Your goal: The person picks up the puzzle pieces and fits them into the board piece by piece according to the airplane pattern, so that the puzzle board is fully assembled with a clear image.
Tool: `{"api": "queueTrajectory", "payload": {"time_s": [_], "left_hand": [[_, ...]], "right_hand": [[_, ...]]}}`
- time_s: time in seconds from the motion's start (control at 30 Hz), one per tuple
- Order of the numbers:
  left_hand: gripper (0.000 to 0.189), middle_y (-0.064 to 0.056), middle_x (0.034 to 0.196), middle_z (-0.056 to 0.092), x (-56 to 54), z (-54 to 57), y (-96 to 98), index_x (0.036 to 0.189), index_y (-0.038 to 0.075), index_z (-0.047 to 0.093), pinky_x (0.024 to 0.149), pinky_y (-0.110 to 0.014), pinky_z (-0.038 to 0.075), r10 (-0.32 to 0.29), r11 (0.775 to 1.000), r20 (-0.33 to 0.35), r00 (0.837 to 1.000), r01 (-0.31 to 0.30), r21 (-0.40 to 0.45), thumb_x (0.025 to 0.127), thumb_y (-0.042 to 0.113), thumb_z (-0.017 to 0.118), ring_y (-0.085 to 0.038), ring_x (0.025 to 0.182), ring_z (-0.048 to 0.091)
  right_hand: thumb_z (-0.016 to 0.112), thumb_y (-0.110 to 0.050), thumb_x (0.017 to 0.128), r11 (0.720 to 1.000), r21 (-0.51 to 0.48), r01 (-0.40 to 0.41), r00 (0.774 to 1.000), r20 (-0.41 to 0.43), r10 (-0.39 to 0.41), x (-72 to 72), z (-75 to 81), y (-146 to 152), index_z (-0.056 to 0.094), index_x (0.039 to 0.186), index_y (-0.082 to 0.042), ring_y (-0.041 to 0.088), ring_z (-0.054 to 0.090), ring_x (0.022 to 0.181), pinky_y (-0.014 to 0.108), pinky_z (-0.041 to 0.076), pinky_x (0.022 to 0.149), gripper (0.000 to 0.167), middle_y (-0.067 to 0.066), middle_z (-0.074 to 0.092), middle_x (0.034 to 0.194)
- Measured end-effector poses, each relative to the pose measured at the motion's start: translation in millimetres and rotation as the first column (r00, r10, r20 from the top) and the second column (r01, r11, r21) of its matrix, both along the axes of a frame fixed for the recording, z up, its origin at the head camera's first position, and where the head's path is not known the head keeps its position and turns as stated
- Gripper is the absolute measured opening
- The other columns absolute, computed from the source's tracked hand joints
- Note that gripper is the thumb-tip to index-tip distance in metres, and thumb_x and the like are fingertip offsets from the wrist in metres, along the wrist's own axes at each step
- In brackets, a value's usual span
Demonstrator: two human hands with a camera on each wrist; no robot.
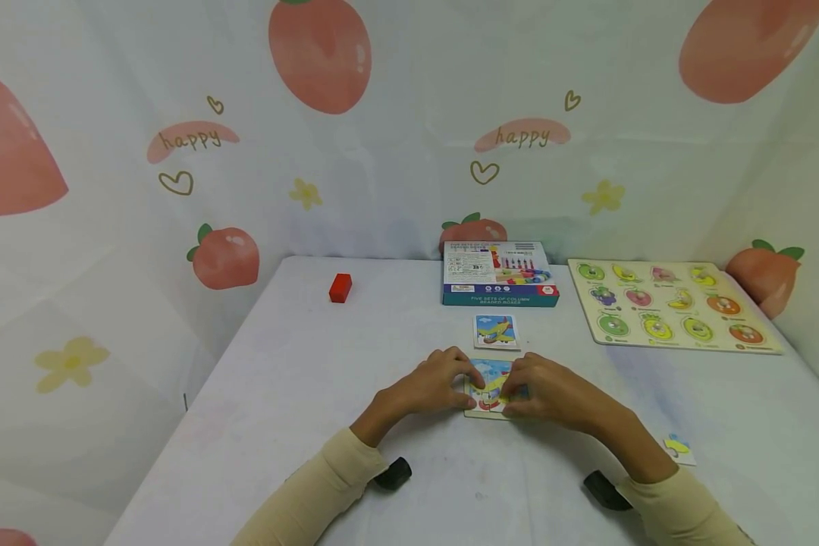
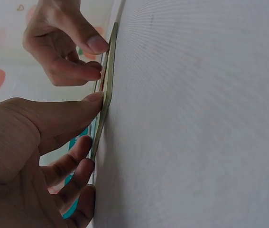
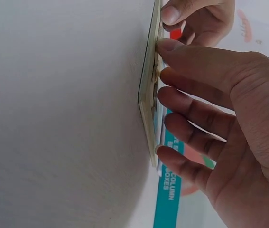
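Observation:
A small jigsaw puzzle [image 1: 490, 370] with a yellow airplane on blue lies in its thin wooden board [image 1: 483, 415] on the white table. My left hand [image 1: 440, 383] holds the board's left side, thumb on the near part and fingertips along the edge in the left wrist view. From the right, my right hand [image 1: 549, 390] pinches a puzzle piece at the board's lower right with thumb and index finger; its other fingers [image 3: 186, 102] bend loosely beside the edge. The hands hide parts of the picture. Just beyond lies a matching airplane picture card [image 1: 496, 331].
A loose puzzle piece [image 1: 679, 449] lies by the right forearm. Behind the card is a flat teal-edged box [image 1: 500, 296]. A wooden fruit board [image 1: 682, 345] occupies the right rear, and a red block [image 1: 340, 288] sits at the left rear. A printed cloth hangs behind.

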State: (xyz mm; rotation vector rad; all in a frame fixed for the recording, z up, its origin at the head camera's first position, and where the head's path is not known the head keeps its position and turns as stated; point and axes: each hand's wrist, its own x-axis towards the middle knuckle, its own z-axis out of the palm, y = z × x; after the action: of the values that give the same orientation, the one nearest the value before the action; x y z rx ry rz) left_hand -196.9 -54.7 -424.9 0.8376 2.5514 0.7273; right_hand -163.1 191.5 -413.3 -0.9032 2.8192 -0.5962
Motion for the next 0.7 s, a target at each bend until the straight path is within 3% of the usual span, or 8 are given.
{"api": "queueTrajectory", "payload": {"time_s": [0.23,0.47,0.7], "left_hand": [[0.026,0.0,0.135,0.058,0.0,-0.5,-1.1,0.12,0.025,0.079,0.112,-0.041,0.043,-0.007,1.0,-0.003,1.0,0.007,0.013,0.094,0.029,0.083,-0.02,0.127,0.049],[0.025,0.001,0.133,0.059,1.3,-0.5,-1.5,0.119,0.027,0.079,0.11,-0.04,0.044,-0.012,1.0,-0.006,1.0,0.012,0.028,0.094,0.028,0.082,-0.019,0.125,0.049],[0.027,0.002,0.125,0.06,2.9,0.3,0.7,0.122,0.027,0.08,0.1,-0.03,0.044,-0.084,0.995,-0.039,0.996,0.086,0.053,0.097,0.017,0.079,-0.014,0.117,0.048]], "right_hand": [[0.086,-0.031,0.089,1.0,-0.022,-0.012,1.0,0.02,0.012,1.0,-1.2,-0.3,0.083,0.1,-0.023,0.008,0.056,0.098,0.038,0.056,0.091,0.014,-0.017,0.065,0.096],[0.084,-0.026,0.092,0.997,-0.058,-0.06,0.998,-0.028,0.059,0.6,-4.1,-1.2,0.082,0.103,-0.024,0.009,0.058,0.098,0.038,0.055,0.088,0.012,-0.016,0.069,0.1],[0.086,-0.027,0.091,0.999,-0.048,0.0,1.0,0.003,0.0,1.3,-4.0,-4.2,0.081,0.102,-0.022,0.007,0.057,0.095,0.034,0.055,0.087,0.013,-0.016,0.069,0.097]]}}
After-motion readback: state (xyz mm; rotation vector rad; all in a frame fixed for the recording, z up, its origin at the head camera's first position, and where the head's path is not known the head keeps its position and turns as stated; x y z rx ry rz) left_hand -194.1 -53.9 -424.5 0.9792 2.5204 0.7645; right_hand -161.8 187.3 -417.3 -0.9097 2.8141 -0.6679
